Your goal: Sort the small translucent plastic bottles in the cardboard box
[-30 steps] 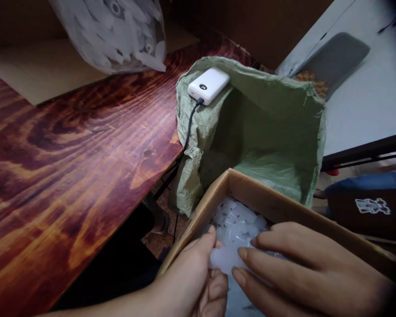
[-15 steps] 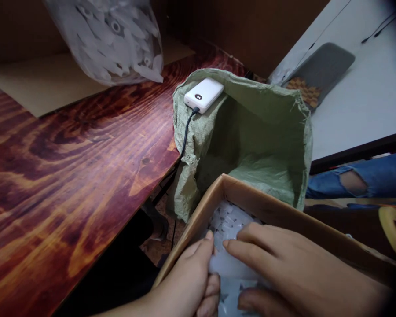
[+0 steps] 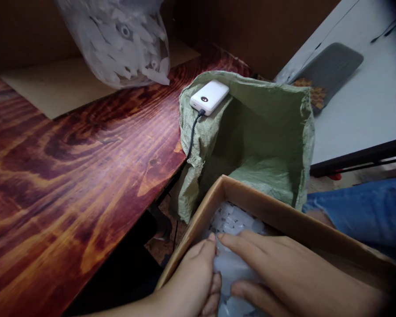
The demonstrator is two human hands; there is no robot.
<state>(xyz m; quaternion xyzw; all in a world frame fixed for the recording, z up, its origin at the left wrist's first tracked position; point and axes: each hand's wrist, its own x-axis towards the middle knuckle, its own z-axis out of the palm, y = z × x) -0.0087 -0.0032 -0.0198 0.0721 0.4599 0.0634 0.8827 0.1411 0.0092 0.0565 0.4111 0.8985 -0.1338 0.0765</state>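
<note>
Wood-grain table (image 3: 69, 176) left; near right, left hand (image 3: 193, 281) and right hand (image 3: 284, 275) together pinch a translucent plastic piece (image 3: 232, 270) over cardboard box (image 3: 284, 218).

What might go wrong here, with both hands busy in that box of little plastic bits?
The white power bank lies on the soft edge of the green sack, cable hanging; a tug may drop it. The cardboard box seems to sit off the table, so it might tip. Left hand and right hand pinch one pale piece, which might slip.
</note>
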